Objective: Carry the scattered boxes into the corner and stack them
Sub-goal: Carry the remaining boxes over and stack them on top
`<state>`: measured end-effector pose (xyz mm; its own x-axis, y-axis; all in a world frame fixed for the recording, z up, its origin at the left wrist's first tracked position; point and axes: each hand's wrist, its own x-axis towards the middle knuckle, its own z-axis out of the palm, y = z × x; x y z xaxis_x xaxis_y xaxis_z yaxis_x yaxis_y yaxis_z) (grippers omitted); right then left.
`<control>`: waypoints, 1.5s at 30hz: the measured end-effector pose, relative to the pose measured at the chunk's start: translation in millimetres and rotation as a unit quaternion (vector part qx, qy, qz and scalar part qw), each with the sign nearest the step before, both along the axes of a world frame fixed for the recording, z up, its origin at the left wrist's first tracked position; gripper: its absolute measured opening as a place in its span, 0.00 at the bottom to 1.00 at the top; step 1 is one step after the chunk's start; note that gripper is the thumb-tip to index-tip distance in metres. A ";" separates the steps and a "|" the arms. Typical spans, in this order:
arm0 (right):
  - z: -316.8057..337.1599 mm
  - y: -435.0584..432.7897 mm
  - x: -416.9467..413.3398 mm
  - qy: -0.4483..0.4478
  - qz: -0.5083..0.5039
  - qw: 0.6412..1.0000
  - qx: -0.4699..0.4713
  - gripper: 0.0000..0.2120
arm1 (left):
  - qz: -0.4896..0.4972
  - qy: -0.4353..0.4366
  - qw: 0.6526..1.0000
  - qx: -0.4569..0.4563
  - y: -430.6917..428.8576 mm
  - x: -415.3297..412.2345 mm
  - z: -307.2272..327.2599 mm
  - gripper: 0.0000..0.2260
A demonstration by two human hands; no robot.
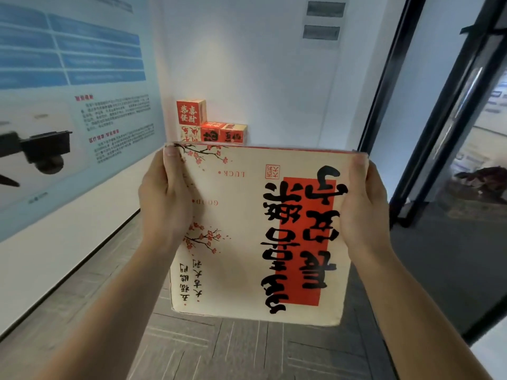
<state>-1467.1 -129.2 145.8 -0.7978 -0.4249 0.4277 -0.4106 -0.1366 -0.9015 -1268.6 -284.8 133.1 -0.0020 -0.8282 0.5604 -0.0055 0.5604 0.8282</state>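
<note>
A large cream box [241, 229] with a red panel, black calligraphy and plum-blossom prints fills the middle of the view, held up in front of me. My left hand [163, 198] grips its left side and my right hand [362, 207] grips its right side. Beyond its top edge, in the far corner, a red and cream box [191, 112] sits on top of another box [189, 135], with a lower red box [223, 133] beside them on the right. The bottoms of those boxes are hidden behind the one I hold.
A white wall with a large blue poster [68, 91] runs along the left. A black-framed glass door [428, 119] stands on the right. Grey carpet tiles [219, 349] cover the floor below the box.
</note>
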 end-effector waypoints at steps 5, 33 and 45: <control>-9.2 -105.6 -52.8 -0.016 0.033 0.999 -0.016 0.22 | 0.032 -0.012 0.999 -0.013 -97.5 -44.7 -6.3 0.23; 3.8 -726.9 -269.5 -0.026 0.047 0.998 0.011 0.24 | 0.032 0.016 0.999 -0.001 -710.1 -254.0 -1.4 0.20; -20.8 -1011.9 -378.8 -0.058 0.059 0.997 0.004 0.24 | 0.046 0.000 0.999 0.021 -990.9 -361.1 -24.9 0.25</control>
